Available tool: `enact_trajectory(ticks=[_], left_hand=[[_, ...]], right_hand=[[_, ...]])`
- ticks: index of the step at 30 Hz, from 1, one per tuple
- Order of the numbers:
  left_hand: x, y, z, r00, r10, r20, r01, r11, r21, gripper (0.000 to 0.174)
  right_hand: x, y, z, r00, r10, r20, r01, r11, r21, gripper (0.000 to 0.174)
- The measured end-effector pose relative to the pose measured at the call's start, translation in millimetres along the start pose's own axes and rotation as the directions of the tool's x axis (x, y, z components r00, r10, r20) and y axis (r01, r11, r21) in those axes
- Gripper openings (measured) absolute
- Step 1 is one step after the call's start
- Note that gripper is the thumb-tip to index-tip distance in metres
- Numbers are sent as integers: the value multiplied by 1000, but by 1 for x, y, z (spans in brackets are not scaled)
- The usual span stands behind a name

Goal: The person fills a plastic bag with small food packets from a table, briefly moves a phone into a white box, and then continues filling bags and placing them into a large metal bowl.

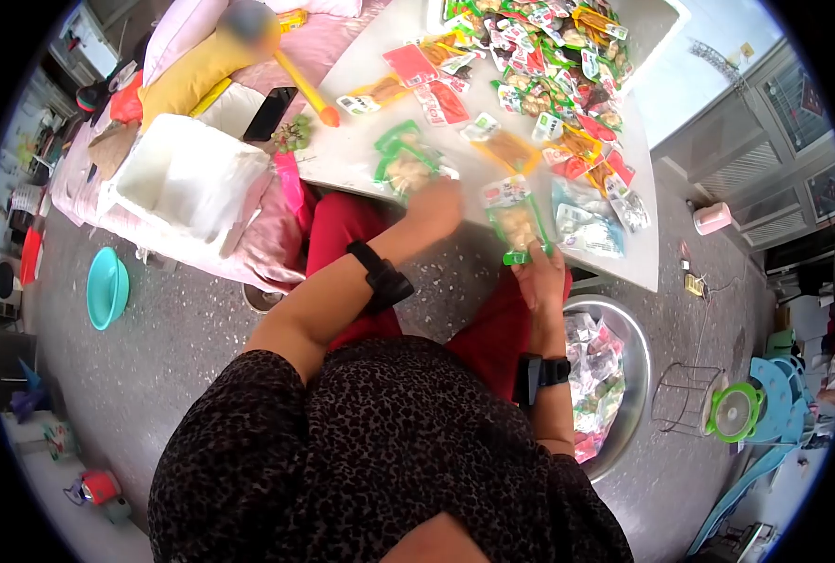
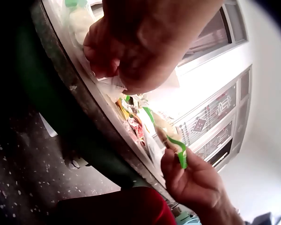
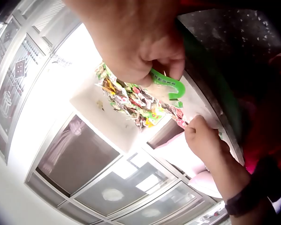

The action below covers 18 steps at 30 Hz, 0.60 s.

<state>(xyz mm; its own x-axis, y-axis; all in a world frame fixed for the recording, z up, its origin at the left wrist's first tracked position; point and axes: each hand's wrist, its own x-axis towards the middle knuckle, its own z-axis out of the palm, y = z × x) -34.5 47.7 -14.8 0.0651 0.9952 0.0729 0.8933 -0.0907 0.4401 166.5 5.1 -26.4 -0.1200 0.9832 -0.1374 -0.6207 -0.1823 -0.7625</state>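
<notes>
At the near edge of the white table (image 1: 352, 155), the right hand's (image 1: 541, 277) fingers are pinched tight on a green plastic hook (image 1: 520, 255), just below a green-edged snack packet (image 1: 514, 220). Beside it, the left hand (image 1: 436, 208) curls its fingers on a clear packet (image 2: 110, 86). Further up the table lies a heap of snack packets (image 1: 549, 66), and a steel bowl (image 1: 644, 366) sits on the floor.

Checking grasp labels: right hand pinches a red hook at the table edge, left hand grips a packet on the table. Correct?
No. The hook is green, not red, as the right wrist view shows. The rest stands: the right hand pinches it at the table edge, and the left hand grips a packet.
</notes>
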Motion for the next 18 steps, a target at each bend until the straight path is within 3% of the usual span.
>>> enact_trajectory(ticks=[2,3,6,9,15,18], left_hand=[[-3,-6,4,992,58,-108,-68,994,-91,18],[-5,-6,1,983,81,-167,-104,986,-132,18],[-11,3,-10,981,76,-178,-104,983,-153,18],[-14,8,-16,975,155,-160,-154,988,16,17],[-33,27,-38,979,190,-73,-180,977,116,13],[-39,26,-37,934,306,-187,-305,952,32,13]], right_hand=[[-2,2,0,997,42,58,-42,999,9,12],[-1,4,4,998,67,7,-67,998,-2,14],[5,4,9,985,150,90,-147,988,-36,16],[9,2,22,978,181,100,-181,983,-13,19],[36,15,28,917,286,280,-322,942,93,22],[42,20,47,920,302,248,-331,940,81,19]])
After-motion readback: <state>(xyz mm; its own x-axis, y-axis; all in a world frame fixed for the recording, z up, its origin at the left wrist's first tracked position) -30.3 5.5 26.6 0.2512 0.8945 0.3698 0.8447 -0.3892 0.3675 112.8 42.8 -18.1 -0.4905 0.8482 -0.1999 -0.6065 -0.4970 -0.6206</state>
